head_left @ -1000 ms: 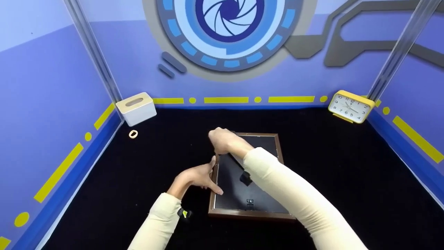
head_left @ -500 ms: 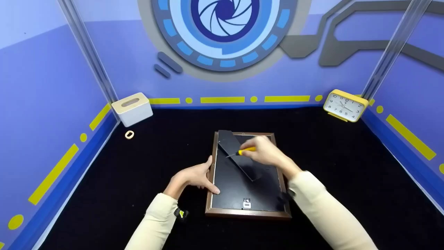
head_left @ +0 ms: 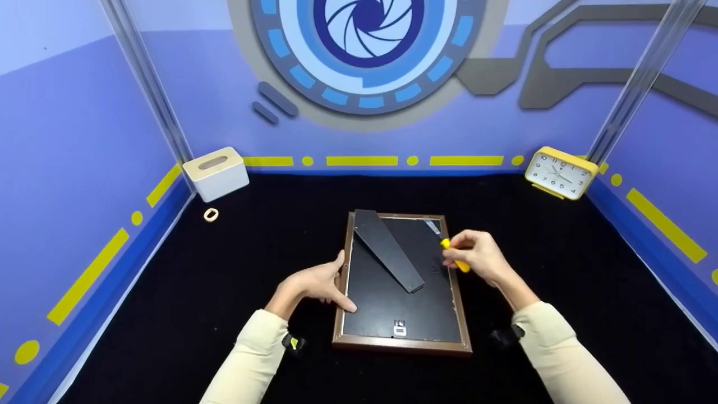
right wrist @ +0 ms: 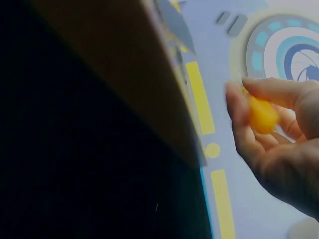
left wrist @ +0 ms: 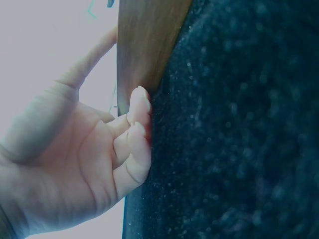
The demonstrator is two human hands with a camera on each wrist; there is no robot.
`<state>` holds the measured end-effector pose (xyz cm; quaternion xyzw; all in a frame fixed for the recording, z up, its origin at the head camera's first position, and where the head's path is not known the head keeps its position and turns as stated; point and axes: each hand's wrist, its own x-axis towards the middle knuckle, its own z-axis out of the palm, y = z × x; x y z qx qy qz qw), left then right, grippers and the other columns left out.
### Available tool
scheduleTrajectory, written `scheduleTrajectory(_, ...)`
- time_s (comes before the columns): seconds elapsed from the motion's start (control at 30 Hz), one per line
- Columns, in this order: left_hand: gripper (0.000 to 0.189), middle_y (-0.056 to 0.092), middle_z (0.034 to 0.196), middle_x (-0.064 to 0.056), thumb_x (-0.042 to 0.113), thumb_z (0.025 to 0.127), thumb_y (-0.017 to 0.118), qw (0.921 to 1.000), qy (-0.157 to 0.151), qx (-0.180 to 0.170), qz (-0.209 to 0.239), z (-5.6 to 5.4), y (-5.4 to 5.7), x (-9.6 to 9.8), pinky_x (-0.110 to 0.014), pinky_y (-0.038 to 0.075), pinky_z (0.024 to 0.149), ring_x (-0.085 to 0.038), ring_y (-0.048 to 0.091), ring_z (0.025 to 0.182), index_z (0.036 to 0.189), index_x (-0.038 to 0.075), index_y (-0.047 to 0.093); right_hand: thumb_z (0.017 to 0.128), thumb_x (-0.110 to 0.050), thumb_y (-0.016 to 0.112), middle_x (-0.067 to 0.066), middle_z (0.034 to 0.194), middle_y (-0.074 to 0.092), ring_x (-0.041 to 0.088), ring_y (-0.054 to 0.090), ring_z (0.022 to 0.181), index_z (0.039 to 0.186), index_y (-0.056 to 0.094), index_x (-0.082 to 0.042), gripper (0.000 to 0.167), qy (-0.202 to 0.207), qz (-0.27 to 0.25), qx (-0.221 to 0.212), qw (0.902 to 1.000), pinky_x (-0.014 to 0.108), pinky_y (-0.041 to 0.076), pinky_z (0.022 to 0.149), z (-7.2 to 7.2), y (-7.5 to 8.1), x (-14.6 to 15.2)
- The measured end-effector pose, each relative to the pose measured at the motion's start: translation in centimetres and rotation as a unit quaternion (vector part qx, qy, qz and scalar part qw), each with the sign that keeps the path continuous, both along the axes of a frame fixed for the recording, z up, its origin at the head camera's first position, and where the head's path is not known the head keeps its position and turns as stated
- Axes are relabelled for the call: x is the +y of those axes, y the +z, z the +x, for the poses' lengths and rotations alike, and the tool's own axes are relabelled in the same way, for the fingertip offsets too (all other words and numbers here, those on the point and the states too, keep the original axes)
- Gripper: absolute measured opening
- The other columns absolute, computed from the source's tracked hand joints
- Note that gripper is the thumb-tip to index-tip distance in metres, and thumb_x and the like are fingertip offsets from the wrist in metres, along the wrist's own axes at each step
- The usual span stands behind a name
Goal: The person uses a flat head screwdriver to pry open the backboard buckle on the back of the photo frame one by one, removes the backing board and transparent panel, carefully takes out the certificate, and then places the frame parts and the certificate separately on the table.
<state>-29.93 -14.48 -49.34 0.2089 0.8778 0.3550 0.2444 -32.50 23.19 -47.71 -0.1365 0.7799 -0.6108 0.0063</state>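
Note:
A brown picture frame (head_left: 405, 344) lies back side up, its black backing board (head_left: 376, 314) showing. The board's black easel stand (head_left: 387, 252) slants across it from upper left. At the frame's left side, my left hand (head_left: 311, 283) grips the edge, thumb over the board. In the left wrist view, the curled fingers (left wrist: 139, 144) press against the wooden side down at the cloth. My right hand (head_left: 477, 255) pinches a screwdriver by its yellow handle (head_left: 462, 265). Its light, blurred shaft (head_left: 432, 226) points up-left over the frame's top right corner. Fingers hide part of the handle.
A white tissue box (head_left: 219, 178) with a pale lid stands at back left, a small beige ring (head_left: 211, 215) in front of it. A yellow alarm clock (head_left: 562, 173) stands at back right. Black cloth (head_left: 269, 235) covers the table between purple-blue walls.
My right hand has drawn back from the frame's upper left, across the stand, to its right side with the screwdriver. My left hand stays on the left edge.

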Motion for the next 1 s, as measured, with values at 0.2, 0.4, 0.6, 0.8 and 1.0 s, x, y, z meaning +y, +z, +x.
scheduleTrajectory(0.2,0.143,0.063,0.073,-0.007,0.037,0.069,0.094,1.0000,0.001,0.000,0.007,0.0,0.1,-0.1,-0.030,0.051,0.050,-0.017,0.058,0.051,0.156,-0.001,-0.013,0.089,0.002,0.069,0.013,0.092,0.059,0.014,0.053,0.063,0.135,0.038,0.012,0.056,0.003,0.052,-0.052,0.9973,0.023,0.046,0.054,0.6,-0.6,1.8)
scheduleTrajectory(0.4,0.144,0.062,0.072,-0.006,0.036,0.068,0.094,0.9999,0.003,-0.006,0.012,0.0,0.1,-0.1,-0.028,0.049,0.049,-0.016,0.057,0.050,0.156,-0.001,-0.014,0.073,-0.030,0.091,-0.001,0.070,0.049,0.009,0.042,0.050,0.159,0.016,-0.001,0.118,0.053,0.153,-0.117,0.9798,0.022,0.039,0.044,1.5,-1.2,2.7)
scheduleTrajectory(0.6,0.146,0.065,0.079,-0.013,0.037,0.068,0.094,0.9996,0.002,-0.013,0.025,0.0,0.0,-0.2,-0.028,0.048,0.048,-0.017,0.057,0.050,0.156,0.001,-0.018,0.065,-0.032,0.095,-0.004,0.065,0.046,0.009,0.043,0.048,0.161,0.010,-0.005,0.130,0.133,0.212,-0.107,0.9622,0.023,0.039,0.043,3.1,-1.8,2.5)
scheduleTrajectory(0.8,0.142,0.065,0.111,-0.029,0.040,0.068,0.093,0.9996,-0.006,0.025,-0.009,0.4,0.7,0.0,-0.032,0.054,0.061,-0.017,0.061,0.052,0.158,0.001,-0.010,0.065,-0.036,0.094,0.007,0.096,0.068,0.018,0.062,0.079,0.159,0.008,0.003,0.133,0.187,0.278,-0.034,0.9415,0.027,0.048,0.070,3.7,-1.1,1.8)
scheduleTrajectory(1.0,0.134,0.064,0.062,0.007,0.057,0.066,0.088,0.9811,-0.058,0.116,-0.144,1.9,2.8,1.2,-0.026,0.050,0.071,-0.009,0.058,0.057,0.150,-0.018,0.016,0.066,-0.030,0.093,0.009,0.099,0.059,0.019,0.055,0.079,0.160,0.014,-0.002,0.126,0.215,0.308,-0.068,0.9244,0.028,0.048,0.066,1.7,-0.2,2.4)
